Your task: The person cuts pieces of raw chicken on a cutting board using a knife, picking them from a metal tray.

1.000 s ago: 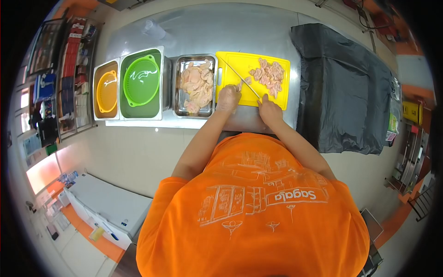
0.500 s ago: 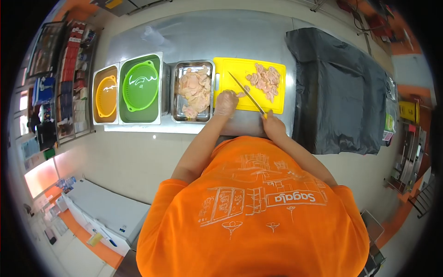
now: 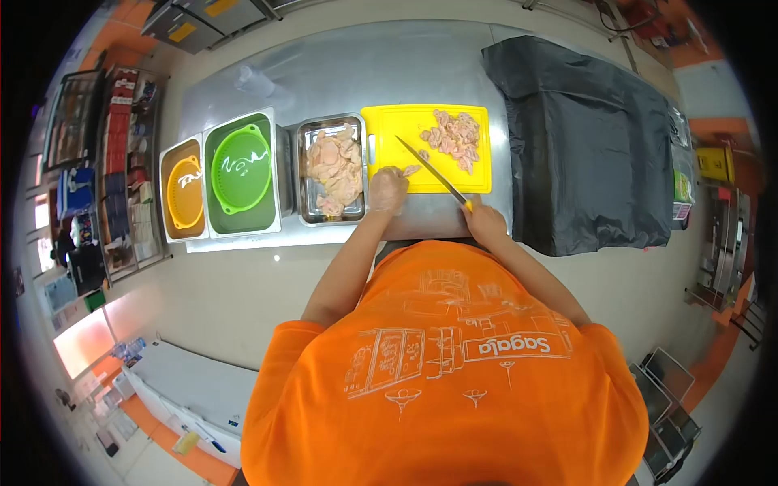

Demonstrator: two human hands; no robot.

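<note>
My right hand (image 3: 486, 223) grips the yellow handle of a kitchen knife (image 3: 438, 175), whose blade slants up and left over the yellow cutting board (image 3: 389, 121). At the board's lower left, my left hand (image 3: 389, 190), in a clear plastic glove, is closed with its fingertips at a small piece of raw chicken (image 3: 412, 170). The knife lies just right of that piece. Cut chicken pieces (image 3: 455, 138) sit heaped on the board's right half. Left of the board, a metal tray (image 3: 303, 146) holds larger raw chicken pieces (image 3: 334, 166).
Two deep steel pans stand farther left, one with a green basket (image 3: 241, 168) and one with an orange basket (image 3: 185, 193). Black plastic sheeting (image 3: 592, 154) covers things on the right. A clear plastic item (image 3: 255, 81) lies on the steel table (image 3: 365, 65).
The view has shifted slightly, moving the board a little left in the picture. Both hands keep nearly the same places, with the knife still at the chicken piece.
</note>
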